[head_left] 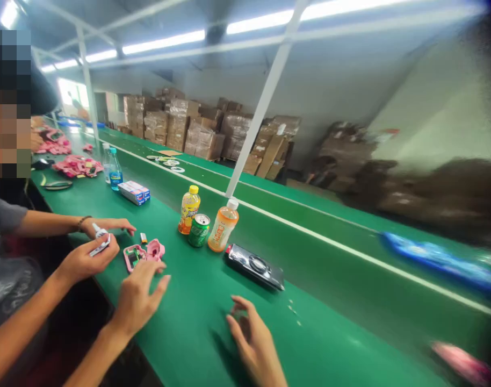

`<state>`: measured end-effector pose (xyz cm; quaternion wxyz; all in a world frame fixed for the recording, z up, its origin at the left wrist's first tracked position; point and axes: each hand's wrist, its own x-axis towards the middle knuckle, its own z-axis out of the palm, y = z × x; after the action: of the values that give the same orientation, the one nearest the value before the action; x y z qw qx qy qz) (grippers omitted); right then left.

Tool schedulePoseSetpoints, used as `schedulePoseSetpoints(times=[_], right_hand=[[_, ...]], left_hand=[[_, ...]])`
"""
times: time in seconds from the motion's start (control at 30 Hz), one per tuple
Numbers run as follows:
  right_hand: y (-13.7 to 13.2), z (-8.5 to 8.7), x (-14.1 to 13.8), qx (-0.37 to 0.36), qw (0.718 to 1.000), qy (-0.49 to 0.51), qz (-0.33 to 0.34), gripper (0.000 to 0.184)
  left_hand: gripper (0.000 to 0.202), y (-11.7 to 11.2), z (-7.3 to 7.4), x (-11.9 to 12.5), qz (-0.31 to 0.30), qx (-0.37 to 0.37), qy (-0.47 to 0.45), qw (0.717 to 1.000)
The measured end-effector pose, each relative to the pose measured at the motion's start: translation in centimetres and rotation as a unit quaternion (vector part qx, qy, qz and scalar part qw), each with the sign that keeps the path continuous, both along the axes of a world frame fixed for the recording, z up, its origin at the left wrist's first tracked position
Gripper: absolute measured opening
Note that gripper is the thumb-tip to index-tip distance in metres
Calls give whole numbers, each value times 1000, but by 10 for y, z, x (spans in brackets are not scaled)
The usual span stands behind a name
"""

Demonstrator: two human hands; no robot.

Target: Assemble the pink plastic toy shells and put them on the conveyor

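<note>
The person's left hand (138, 303), its fingers (160, 285) spread wide and empty, sits just short of the pink plastic casing (154, 250), two open halves lying in a row crosswise straight ahead of those fingers, while the loosely curled right hand (251, 341) is farther off.

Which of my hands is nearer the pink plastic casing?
Left hand is nearer, just in front of the pink plastic casing; the right hand rests farther off on the green bench.

My green conveyor bench (213, 333) holds a pink plastic casing (156, 250), a yellow-capped bottle (188, 209), a green drink can (199, 230), an orange-filled bottle (223, 227) and a flat black case (254, 266).
</note>
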<state>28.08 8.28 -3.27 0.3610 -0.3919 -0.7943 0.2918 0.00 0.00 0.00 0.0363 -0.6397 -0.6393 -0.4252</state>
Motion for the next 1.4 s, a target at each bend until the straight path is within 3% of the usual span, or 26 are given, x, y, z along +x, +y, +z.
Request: schedulePoseSetpoints(times=[0.07,0.1,0.2,0.3,0.37,0.43,0.5,0.6,0.73,0.83,0.9,0.97,1.03,1.13,1.23,1.3,1.4], right_hand=[[7,8,-44,-64,997,6,52,53],[11,12,-70,-95,992,14,77,62],[21,21,-149,-145,982,27,120,79],[25,23,-200,-146,980,36,127,60],[24,24,-209,-149,979,48,130,36],[19,27,-196,-159,977,60,131,25],[11,31,-163,-173,974,71,128,31],[-13,39,-88,-187,973,76,109,40],[-54,47,14,-175,984,25,30,32],[-74,44,64,-189,982,-2,-17,32],[-81,40,82,-189,981,0,-40,31],[-86,42,86,-124,988,6,-91,31],[-90,50,77,-11,987,15,-162,28],[-95,62,41,86,980,-2,-180,22],[-90,65,0,51,987,-96,-120,30],[-83,62,-18,7,984,-147,-96,27],[-74,56,-26,-45,990,-121,-57,13]], left_hand=[[32,-20,-20,-37,110,10,-1,994],[47,-22,-29,-53,138,0,11,990],[81,-6,-43,-91,141,-60,28,988],[76,13,-42,-106,89,-83,24,992],[69,14,-40,-101,74,-77,26,994],[66,6,-39,-83,66,-70,27,995],[67,-7,-37,-52,63,-60,27,996],[74,-29,-33,18,79,-48,38,995],[83,-58,-28,125,50,-73,58,994],[77,-75,-34,167,-6,-65,56,996],[65,-73,-40,166,-44,-53,43,997],[52,-57,-44,145,-65,-53,30,996],[42,-30,-42,115,-97,-73,50,991],[25,8,-32,79,-239,-136,104,956],[25,18,-22,67,-320,-160,59,932],[24,9,-18,71,-313,-156,-41,936],[18,-9,-16,81,-258,-182,-233,920]])
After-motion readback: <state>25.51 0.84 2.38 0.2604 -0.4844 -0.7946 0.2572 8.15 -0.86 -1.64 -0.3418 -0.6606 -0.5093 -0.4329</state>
